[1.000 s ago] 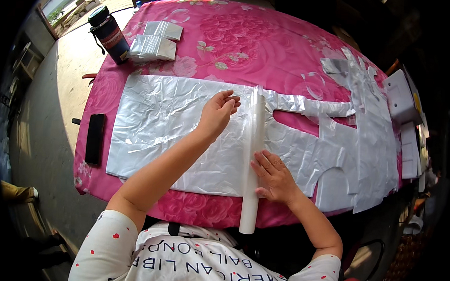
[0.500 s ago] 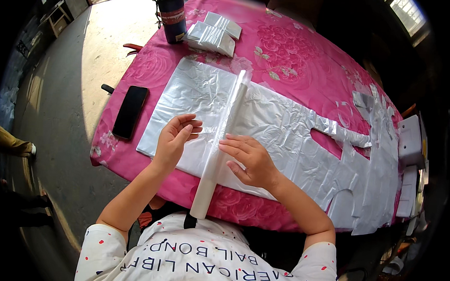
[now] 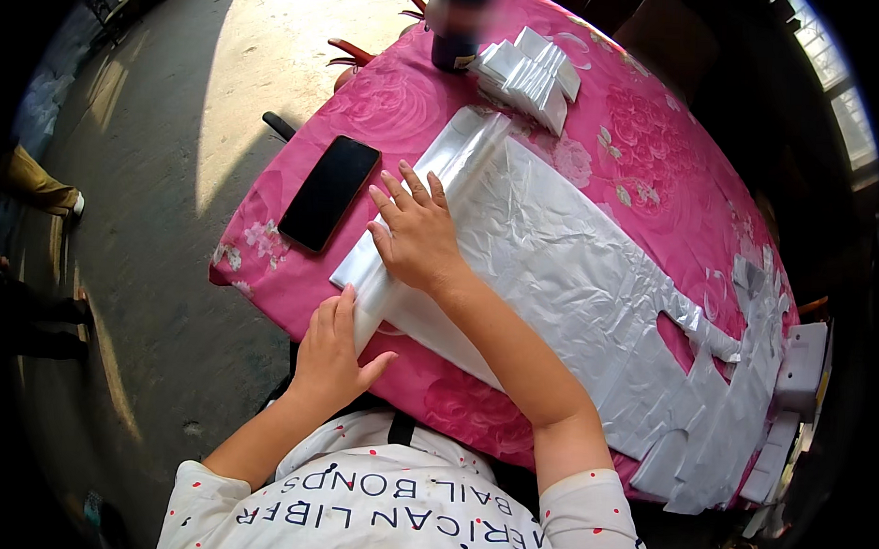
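Observation:
A long pale tube (image 3: 368,316) lies slantwise across a flat stack of silvery-white plastic bags (image 3: 547,240), close to the stack's left end. My right hand (image 3: 417,230) rests on the tube's middle with its fingers spread, palm down. Nearer to me, my left hand (image 3: 330,356) touches the tube's lower end, fingers stretched out and thumb apart. Neither hand is wrapped round anything. To the right of the tube the plastic lies creased, and cut-out handle shapes show at its far right end.
A black phone (image 3: 330,193) lies left of the stack on the pink flowered tablecloth (image 3: 387,103). Folded plastic packets (image 3: 529,79) sit by a dark bottle (image 3: 458,33) at the back. White containers (image 3: 801,369) stand off the right edge. A person's leg (image 3: 41,183) is at far left.
The tube has shifted leftward over the bags, toward the phone. Both hands, earlier raised around its middle, now lie on it, the right one farther up. The view has turned somewhat.

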`<move>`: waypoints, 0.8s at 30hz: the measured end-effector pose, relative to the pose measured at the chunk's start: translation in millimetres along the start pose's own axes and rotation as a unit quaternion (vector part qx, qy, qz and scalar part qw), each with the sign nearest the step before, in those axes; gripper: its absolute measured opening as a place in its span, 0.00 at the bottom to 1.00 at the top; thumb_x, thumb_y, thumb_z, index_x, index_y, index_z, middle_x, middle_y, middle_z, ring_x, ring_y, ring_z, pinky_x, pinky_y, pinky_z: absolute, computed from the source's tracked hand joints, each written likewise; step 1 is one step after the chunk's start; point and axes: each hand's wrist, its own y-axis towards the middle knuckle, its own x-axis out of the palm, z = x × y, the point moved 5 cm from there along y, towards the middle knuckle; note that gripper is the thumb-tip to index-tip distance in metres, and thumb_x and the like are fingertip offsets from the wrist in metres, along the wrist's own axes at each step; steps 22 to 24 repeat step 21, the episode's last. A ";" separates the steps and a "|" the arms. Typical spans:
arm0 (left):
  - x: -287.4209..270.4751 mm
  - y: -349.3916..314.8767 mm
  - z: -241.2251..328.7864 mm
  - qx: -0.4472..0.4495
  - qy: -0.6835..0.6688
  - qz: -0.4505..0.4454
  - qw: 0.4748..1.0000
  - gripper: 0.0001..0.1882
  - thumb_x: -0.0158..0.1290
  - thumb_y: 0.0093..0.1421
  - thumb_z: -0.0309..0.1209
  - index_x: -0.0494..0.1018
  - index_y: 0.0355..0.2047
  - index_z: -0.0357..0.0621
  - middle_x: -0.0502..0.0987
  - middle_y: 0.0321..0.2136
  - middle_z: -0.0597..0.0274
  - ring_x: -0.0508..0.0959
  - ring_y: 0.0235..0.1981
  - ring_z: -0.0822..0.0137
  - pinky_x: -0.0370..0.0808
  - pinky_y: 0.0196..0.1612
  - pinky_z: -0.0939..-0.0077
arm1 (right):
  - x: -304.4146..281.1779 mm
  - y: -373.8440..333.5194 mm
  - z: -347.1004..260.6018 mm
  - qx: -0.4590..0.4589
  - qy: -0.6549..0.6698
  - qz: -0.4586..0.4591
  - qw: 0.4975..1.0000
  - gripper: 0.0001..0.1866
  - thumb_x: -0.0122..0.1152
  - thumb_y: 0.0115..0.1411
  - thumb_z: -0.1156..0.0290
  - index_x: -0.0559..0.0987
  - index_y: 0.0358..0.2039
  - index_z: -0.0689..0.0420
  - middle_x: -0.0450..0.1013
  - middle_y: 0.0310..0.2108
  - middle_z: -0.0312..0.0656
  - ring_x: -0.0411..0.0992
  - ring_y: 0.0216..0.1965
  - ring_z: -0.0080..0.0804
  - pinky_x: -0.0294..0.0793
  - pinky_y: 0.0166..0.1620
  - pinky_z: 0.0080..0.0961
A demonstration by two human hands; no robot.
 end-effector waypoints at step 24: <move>43.4 -14.2 74.5 -0.103 -0.705 -0.474 0.517 0.29 0.62 0.48 0.35 0.64 0.48 0.38 0.71 0.25 0.63 0.73 0.23 0.71 0.72 0.29 0.76 | -93.3 -103.9 11.3 0.265 0.791 0.223 0.504 0.34 0.59 0.51 0.70 0.54 0.54 0.66 0.67 0.30 0.44 0.71 0.29 0.31 0.75 0.36 0.32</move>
